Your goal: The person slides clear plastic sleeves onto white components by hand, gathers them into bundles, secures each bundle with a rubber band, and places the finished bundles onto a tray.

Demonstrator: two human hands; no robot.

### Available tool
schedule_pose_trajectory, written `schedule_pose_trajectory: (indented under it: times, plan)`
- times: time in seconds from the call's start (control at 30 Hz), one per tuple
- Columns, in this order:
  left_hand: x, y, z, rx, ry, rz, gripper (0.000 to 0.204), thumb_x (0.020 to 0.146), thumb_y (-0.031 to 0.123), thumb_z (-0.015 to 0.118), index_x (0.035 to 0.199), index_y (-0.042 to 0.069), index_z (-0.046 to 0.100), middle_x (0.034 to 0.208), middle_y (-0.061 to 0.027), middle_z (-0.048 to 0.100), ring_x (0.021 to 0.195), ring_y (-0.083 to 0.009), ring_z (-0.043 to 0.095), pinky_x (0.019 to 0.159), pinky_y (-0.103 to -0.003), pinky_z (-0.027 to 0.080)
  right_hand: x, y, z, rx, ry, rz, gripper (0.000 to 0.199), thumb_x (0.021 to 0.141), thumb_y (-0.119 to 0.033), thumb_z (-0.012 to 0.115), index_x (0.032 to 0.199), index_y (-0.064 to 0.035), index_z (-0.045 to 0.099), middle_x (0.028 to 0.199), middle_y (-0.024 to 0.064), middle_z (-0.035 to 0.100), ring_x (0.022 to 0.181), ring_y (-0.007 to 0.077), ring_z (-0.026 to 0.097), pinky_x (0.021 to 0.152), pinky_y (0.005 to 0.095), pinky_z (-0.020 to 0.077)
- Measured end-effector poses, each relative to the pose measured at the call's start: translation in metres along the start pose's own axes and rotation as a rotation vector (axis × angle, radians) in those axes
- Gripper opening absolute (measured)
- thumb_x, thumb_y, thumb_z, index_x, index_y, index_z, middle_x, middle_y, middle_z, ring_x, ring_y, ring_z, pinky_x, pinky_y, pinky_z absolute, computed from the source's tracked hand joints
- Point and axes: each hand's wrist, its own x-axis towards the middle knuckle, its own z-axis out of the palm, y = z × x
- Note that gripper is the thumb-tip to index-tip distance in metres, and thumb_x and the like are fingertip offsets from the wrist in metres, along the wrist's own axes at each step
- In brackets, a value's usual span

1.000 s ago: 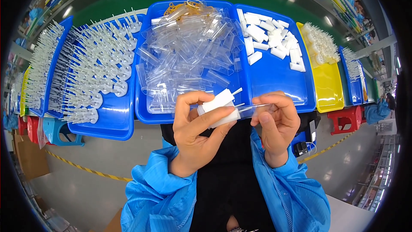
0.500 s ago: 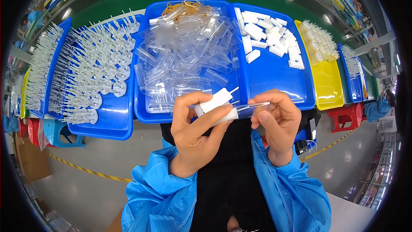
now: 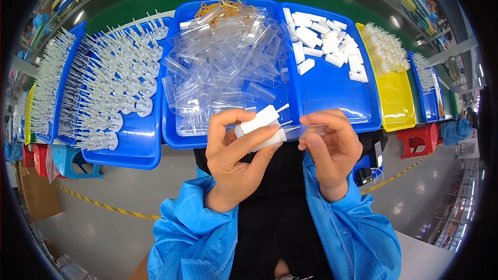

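Note:
My left hand [image 3: 233, 168] is closed around a small bundle of white blocks [image 3: 261, 120], gripping them between thumb and fingers. Thin white rods [image 3: 282, 108] stick out from the bundle's right end. A clear plastic sleeve [image 3: 293, 132] stretches from the lower block toward my right hand [image 3: 336, 150]. The right fingers and thumb pinch the sleeve's far end. Whether the sleeve goes over the block or only meets its end cannot be told. Both hands are just in front of the trays' near edge.
Ahead stands a blue tray [image 3: 285, 105] of clear sleeves [image 3: 218, 67] and orange rubber bands [image 3: 215, 10]. Right of it, another blue tray [image 3: 337, 93] holds white blocks [image 3: 332, 41]; a yellow tray [image 3: 397, 103] follows. At left, a blue tray [image 3: 136, 142] bears many upright white stemmed pieces [image 3: 116, 72].
My right thumb and fingers have shifted slightly left along the clear sleeve, toward the blocks. The left hand and its bundle have barely moved.

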Motion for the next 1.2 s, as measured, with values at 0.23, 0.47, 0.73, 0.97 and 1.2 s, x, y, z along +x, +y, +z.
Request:
schedule_pose_trajectory:
  times: [0.23, 0.47, 0.73, 0.97, 1.2]
  plan:
    - [-0.004, -0.004, 0.005, -0.083, 0.011, 0.031, 0.031, 0.071, -0.004, 0.079, 0.1, 0.006, 0.073, 0.11, -0.0099, 0.049, 0.091, -0.0201, 0.063, 0.073, -0.03, 0.059, 0.002, 0.002, -0.001, 0.421, 0.027, 0.338, 0.023, 0.091, -0.003, 0.06, 0.111, 0.0063, 0.058, 0.1, 0.0144, 0.066, 0.079, 0.0115, 0.063, 0.066, 0.0231, 0.0534]
    - [-0.004, -0.003, 0.005, -0.05, 0.026, 0.007, 0.031, 0.071, -0.004, 0.079, 0.1, 0.005, 0.073, 0.11, -0.0101, 0.049, 0.091, -0.0201, 0.063, 0.075, -0.03, 0.058, 0.0, 0.001, -0.001, 0.158, 0.001, 0.209, 0.024, 0.091, -0.004, 0.06, 0.113, 0.0064, 0.057, 0.101, 0.0144, 0.066, 0.079, 0.0123, 0.063, 0.067, 0.0241, 0.0527]
    - [-0.005, -0.007, 0.005, -0.049, 0.045, 0.007, 0.03, 0.071, -0.001, 0.08, 0.1, 0.004, 0.073, 0.111, -0.0104, 0.05, 0.091, -0.02, 0.062, 0.074, -0.031, 0.059, -0.002, 0.007, 0.007, 0.224, 0.015, 0.17, 0.029, 0.093, -0.001, 0.056, 0.12, 0.0078, 0.053, 0.109, 0.0165, 0.064, 0.08, 0.0107, 0.062, 0.07, 0.0239, 0.0524]
    - [-0.001, 0.001, 0.003, 0.007, -0.321, -0.007, 0.061, 0.074, -0.016, 0.055, 0.132, 0.001, 0.053, 0.132, -0.0184, 0.035, 0.122, -0.0312, 0.043, 0.092, -0.035, 0.047, 0.01, 0.023, 0.002, -0.028, 0.078, -0.026, 0.054, 0.083, 0.001, 0.067, 0.133, 0.0065, 0.045, 0.122, 0.0177, 0.051, 0.087, 0.0124, 0.059, 0.079, 0.0245, 0.0508]
    - [-0.006, -0.003, 0.015, 0.148, -0.249, 0.201, 0.062, 0.07, -0.026, 0.054, 0.126, 0.0, 0.058, 0.131, -0.0184, 0.038, 0.119, -0.0327, 0.049, 0.081, -0.033, 0.059, 0.014, 0.013, 0.003, -0.262, -0.085, -0.082, 0.112, 0.056, -0.011, 0.088, 0.146, -0.0015, 0.022, 0.135, 0.0196, 0.038, 0.12, 0.0319, 0.05, 0.098, 0.0413, 0.0434]
